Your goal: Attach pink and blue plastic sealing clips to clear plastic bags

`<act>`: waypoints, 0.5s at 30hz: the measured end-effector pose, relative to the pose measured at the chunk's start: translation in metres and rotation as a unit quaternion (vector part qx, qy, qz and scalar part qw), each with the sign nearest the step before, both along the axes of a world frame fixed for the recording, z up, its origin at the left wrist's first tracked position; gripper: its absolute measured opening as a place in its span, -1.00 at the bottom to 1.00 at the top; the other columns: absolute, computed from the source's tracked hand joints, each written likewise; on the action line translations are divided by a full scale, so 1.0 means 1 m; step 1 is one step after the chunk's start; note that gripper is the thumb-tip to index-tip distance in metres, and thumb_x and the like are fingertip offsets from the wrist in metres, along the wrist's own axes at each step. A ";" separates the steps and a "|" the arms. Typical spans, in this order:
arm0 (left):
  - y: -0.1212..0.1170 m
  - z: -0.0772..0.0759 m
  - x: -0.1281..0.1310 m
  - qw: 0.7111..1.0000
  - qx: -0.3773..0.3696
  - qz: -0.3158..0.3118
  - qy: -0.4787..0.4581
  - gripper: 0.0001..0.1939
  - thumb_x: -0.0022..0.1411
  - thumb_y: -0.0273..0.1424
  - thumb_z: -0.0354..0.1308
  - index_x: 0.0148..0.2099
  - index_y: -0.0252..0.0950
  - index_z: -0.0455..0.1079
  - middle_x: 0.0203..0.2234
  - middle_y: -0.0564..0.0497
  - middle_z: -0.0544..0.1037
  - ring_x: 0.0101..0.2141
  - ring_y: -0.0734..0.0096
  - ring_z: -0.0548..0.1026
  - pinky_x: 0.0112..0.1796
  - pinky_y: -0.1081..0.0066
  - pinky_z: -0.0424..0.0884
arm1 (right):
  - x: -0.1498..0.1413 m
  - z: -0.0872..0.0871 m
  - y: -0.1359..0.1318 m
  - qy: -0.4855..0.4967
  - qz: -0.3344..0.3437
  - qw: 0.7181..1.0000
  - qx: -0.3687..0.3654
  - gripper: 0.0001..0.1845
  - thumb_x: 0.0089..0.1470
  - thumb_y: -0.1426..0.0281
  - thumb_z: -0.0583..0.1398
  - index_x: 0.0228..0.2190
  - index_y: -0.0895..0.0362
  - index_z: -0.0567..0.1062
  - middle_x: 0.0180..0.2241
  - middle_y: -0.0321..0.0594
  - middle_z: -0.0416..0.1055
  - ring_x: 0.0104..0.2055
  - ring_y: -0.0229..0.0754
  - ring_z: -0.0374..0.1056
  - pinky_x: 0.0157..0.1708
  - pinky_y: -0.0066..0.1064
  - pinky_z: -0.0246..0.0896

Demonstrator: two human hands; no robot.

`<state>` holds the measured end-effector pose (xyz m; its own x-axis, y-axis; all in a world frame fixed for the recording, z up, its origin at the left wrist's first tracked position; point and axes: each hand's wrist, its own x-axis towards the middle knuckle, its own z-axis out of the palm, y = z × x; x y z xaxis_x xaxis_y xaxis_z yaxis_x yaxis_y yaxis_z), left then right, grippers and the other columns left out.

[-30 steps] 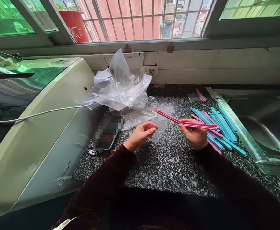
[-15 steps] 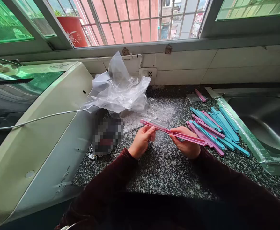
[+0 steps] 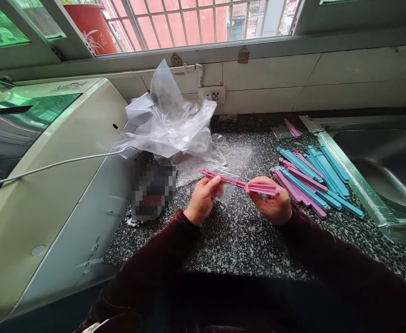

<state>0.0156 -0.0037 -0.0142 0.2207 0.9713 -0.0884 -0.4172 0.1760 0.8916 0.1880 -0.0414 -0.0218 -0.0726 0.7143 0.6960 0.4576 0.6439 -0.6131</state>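
A slim pink clip point(image 3: 236, 181), grooved lengthwise and bent near the right fingertips, is held by both hands above the speckled counter point(image 3: 244, 249). Its left part is pinched by the left hand point(image 3: 203, 200), the thumb laid on top; its right part is gripped by the right hand point(image 3: 272, 204). A clear bag point(image 3: 228, 195) is seen by the left fingers; whether it is gripped cannot be told. Blue and pink clips point(image 3: 332, 175) are heaped at the right, bordered by the sink point(image 3: 359, 188). Crumpled plastic point(image 3: 175, 127) is bunched beyond the left hand, near a cream machine point(image 3: 74, 138) crossed by a white cord point(image 3: 62, 163).
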 end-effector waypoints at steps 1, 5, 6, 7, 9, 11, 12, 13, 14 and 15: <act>0.000 0.000 0.000 1.000 0.006 -0.002 0.004 -0.75 -0.06 -0.27 0.21 -0.56 -0.33 0.27 -0.72 0.16 0.22 -0.67 0.64 0.15 -0.61 0.53 0.05 | 0.000 0.001 0.000 0.001 0.006 1.000 0.001 -0.92 0.00 0.46 0.17 -0.36 0.10 0.42 -0.41 -0.20 0.44 -0.33 -0.18 0.37 -0.32 -0.27 0.37; -0.001 -0.001 -0.002 0.999 0.036 -0.017 0.029 -0.70 0.00 -0.26 0.18 -0.60 -0.33 0.24 -0.73 0.15 0.21 -0.66 0.63 0.16 -0.58 0.51 0.09 | 0.000 0.005 0.001 0.020 -0.006 1.000 0.001 -0.94 0.01 0.45 0.16 -0.38 0.10 0.43 -0.38 -0.18 0.44 -0.28 -0.15 0.36 -0.26 -0.19 0.36; -0.001 -0.001 -0.002 0.998 0.043 -0.019 0.033 -0.69 0.01 -0.26 0.17 -0.61 -0.33 0.24 -0.74 0.14 0.21 -0.66 0.62 0.17 -0.57 0.51 0.11 | 0.000 0.006 0.002 0.021 -0.010 1.000 -0.001 -0.94 0.02 0.44 0.16 -0.39 0.10 0.44 -0.38 -0.18 0.43 -0.30 -0.16 0.36 -0.28 -0.19 0.36; -0.001 -0.001 -0.002 0.998 0.050 -0.020 0.037 -0.68 0.02 -0.25 0.17 -0.62 -0.33 0.24 -0.74 0.14 0.21 -0.66 0.62 0.17 -0.57 0.51 0.11 | -0.001 0.007 0.002 0.021 -0.014 1.000 -0.002 -0.94 0.02 0.44 0.16 -0.39 0.10 0.44 -0.39 -0.17 0.43 -0.32 -0.16 0.36 -0.30 -0.20 0.36; -0.001 -0.002 -0.002 0.997 0.060 -0.020 0.046 -0.66 0.03 -0.24 0.17 -0.63 -0.33 0.23 -0.75 0.14 0.20 -0.66 0.62 0.16 -0.57 0.51 0.11 | -0.001 0.009 0.002 0.015 -0.024 1.000 0.002 -0.94 0.01 0.43 0.16 -0.39 0.10 0.45 -0.40 -0.18 0.44 -0.35 -0.18 0.35 -0.33 -0.21 0.36; -0.002 -0.003 -0.001 0.995 0.072 -0.015 0.060 -0.64 0.04 -0.21 0.15 -0.65 -0.32 0.22 -0.75 0.14 0.20 -0.66 0.61 0.15 -0.57 0.50 0.11 | -0.001 0.010 0.002 0.004 -0.036 0.999 0.010 -0.92 0.01 0.43 0.17 -0.37 0.09 0.46 -0.40 -0.19 0.44 -0.36 -0.18 0.35 -0.33 -0.22 0.36; -0.002 -0.003 -0.001 0.994 0.079 -0.011 0.068 -0.62 0.05 -0.20 0.14 -0.65 -0.32 0.20 -0.75 0.13 0.19 -0.66 0.61 0.14 -0.56 0.50 0.11 | -0.001 0.010 0.002 -0.001 -0.040 0.999 0.015 -0.91 0.01 0.43 0.17 -0.36 0.08 0.46 -0.40 -0.19 0.45 -0.35 -0.17 0.35 -0.33 -0.23 0.36; -0.003 -0.004 0.000 0.993 0.088 -0.007 0.076 -0.60 0.06 -0.19 0.12 -0.66 -0.31 0.19 -0.75 0.13 0.19 -0.66 0.61 0.14 -0.56 0.50 0.11 | -0.001 0.010 0.002 -0.007 -0.041 0.999 0.021 -0.89 0.01 0.44 0.17 -0.35 0.08 0.47 -0.40 -0.20 0.45 -0.35 -0.17 0.35 -0.33 -0.23 0.36; -0.004 -0.004 0.000 0.992 0.096 -0.002 0.083 -0.59 0.08 -0.18 0.10 -0.67 -0.31 0.18 -0.76 0.13 0.18 -0.66 0.61 0.13 -0.56 0.49 0.11 | -0.001 0.011 0.002 -0.013 -0.042 0.999 0.025 -0.88 0.01 0.45 0.17 -0.33 0.08 0.47 -0.40 -0.20 0.44 -0.35 -0.17 0.35 -0.34 -0.24 0.36; -0.004 -0.004 0.001 0.990 0.105 0.002 0.090 -0.58 0.09 -0.17 0.09 -0.67 -0.31 0.18 -0.76 0.13 0.18 -0.66 0.61 0.13 -0.56 0.49 0.11 | -0.001 0.011 0.001 -0.019 -0.045 0.998 0.030 -0.86 0.02 0.45 0.16 -0.32 0.08 0.48 -0.40 -0.20 0.44 -0.35 -0.18 0.35 -0.35 -0.25 0.36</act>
<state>0.0161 -0.0081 -0.0186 0.2166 0.9731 0.0785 -0.2491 -0.0227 0.9682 0.1865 -0.0401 -0.0108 -0.0373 0.6765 0.7355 0.5365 0.6345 -0.5564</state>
